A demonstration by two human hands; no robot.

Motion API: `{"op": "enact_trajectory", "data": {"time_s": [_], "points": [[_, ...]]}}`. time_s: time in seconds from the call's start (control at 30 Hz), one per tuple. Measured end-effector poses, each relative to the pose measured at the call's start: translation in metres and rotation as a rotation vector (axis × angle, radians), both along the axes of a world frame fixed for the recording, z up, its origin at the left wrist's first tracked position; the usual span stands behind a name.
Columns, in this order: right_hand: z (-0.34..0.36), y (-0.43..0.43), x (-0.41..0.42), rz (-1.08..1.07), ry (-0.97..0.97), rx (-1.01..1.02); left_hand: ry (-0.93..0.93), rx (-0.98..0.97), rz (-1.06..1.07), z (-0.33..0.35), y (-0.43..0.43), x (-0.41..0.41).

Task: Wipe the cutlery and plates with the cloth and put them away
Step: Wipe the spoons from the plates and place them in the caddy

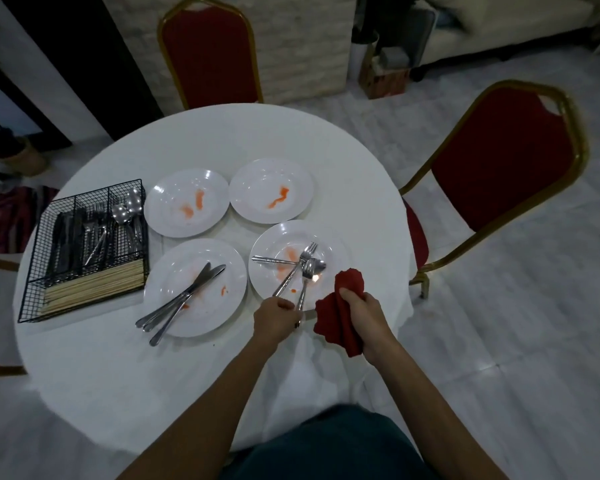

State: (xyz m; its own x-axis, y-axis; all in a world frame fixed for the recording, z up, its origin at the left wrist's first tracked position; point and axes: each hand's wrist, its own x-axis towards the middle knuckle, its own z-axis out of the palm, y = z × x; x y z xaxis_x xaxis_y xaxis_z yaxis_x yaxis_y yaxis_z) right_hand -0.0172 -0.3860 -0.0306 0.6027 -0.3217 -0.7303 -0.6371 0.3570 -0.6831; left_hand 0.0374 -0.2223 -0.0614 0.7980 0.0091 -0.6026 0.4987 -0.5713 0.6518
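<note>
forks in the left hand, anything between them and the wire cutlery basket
Yes: the near-left plate with knives on it lies between the forks and the wire basket. Nothing taller shows there.

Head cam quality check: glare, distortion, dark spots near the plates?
Head view: dim overall, corners darker; wide-angle bows the table edge; small glare spot on the near right plate beside the forks; left hand gripping them and right hand holding the cloth look sharp.
</note>
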Motion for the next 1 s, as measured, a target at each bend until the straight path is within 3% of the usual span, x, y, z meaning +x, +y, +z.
{"op": "enact_trajectory", "data": {"time_s": [0.2,0.47,0.9,1.0], "points": [[-0.011,-0.008,0.007,-0.089,0.000,-0.032,-0.001,-0.147,-0.059,0.027,0.002,0.003],[0.001,0.020,0.028,0.229,-0.174,-0.002,-0.103,-0.077,-0.295,0.053,-0.020,-0.006],[0.009,0.007,0.087,-0.120,-0.114,0.203,-0.051,-0.076,-0.422,0.094,0.011,-0.005],[0.000,-0.002,0.086,-0.116,-0.142,-0.009,-0.010,-0.104,-0.490,0.103,0.023,-0.007]]}}
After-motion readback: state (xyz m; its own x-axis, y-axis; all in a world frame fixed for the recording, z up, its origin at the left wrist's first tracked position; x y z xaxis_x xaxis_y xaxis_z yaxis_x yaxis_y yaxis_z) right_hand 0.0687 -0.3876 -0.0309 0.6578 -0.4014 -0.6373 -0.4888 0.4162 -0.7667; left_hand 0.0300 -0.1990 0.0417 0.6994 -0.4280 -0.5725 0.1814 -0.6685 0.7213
